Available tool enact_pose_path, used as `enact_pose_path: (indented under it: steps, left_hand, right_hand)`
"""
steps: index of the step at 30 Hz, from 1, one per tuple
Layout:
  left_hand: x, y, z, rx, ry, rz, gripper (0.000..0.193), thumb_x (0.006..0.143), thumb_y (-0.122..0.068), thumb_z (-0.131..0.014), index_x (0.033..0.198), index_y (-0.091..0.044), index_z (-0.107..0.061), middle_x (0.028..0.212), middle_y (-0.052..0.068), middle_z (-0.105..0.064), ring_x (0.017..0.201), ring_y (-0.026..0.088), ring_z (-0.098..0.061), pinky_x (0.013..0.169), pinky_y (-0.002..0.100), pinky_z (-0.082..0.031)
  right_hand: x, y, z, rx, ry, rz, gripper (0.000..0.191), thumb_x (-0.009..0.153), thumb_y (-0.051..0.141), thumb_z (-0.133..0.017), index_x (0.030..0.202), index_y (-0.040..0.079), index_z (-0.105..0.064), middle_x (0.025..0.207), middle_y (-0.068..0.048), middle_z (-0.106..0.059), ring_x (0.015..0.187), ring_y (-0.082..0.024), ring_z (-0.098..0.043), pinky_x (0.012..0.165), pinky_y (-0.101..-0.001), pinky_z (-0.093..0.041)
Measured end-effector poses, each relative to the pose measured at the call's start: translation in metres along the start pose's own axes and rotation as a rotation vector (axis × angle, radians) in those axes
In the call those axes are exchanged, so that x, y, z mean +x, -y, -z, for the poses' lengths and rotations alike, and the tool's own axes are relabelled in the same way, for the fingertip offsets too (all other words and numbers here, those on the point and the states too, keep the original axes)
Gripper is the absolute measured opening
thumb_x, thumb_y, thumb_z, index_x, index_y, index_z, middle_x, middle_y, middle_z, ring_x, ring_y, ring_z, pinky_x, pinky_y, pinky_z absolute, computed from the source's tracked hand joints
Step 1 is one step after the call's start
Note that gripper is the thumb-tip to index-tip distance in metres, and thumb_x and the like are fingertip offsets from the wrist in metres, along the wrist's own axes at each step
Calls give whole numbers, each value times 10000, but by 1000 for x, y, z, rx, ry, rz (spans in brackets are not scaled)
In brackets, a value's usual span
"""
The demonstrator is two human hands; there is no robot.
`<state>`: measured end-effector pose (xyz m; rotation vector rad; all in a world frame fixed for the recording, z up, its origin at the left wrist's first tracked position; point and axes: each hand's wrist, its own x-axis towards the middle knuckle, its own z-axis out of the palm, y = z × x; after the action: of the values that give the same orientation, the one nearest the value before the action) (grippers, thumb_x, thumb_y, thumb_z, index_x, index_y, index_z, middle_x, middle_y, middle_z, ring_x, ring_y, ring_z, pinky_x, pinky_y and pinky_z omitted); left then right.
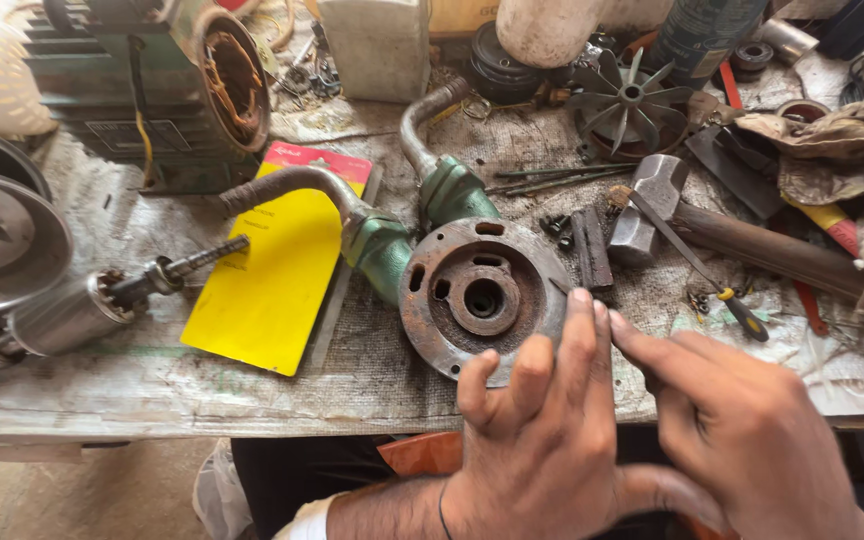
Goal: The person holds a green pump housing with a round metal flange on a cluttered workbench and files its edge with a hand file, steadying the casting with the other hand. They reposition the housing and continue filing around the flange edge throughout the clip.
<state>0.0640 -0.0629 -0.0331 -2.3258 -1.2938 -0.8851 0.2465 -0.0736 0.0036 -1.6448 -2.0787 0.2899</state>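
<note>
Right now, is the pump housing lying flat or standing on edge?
Lying flat: the pump housing faces up on the bench, its round rusty face and centre hole in full view; the left hand overlaps its near rim.

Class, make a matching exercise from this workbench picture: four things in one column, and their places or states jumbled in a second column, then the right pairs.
1. left hand
2. yellow card
3. hammer
4. black fan wheel

A. far edge of bench
B. right of the rusty pump housing
C. fingers on the housing's rim
D. flat, left of housing

1-C, 2-D, 3-B, 4-A
</note>
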Motion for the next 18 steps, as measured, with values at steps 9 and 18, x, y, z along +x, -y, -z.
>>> enact_pose_path:
  steps: [9, 18]
  left_hand:
    - [2, 6, 11, 141, 31, -31, 1179, 783, -976, -253, 1374, -40, -658, 1443, 84, -614, 1180, 136, -490, 1185, 504, -60]
    - [2, 7, 10, 23, -28, -53, 1207, 782, -973, -258, 1378, -8, -672, 1436, 100, -622, 1242, 145, -480, 1211, 477, -47]
  right_hand:
    - [0, 3, 0, -58, 66, -4, 615, 761, 33, -659, 1373, 75, -696, 850, -120, -634, 744, -291, -682, 702, -406, -532]
    - [-19, -14, 1, -92, 47, -88, 558, 828, 34, -636, 1356, 170, -754, 868, -84, -707, 767, -263, -737, 704, -387, -554]
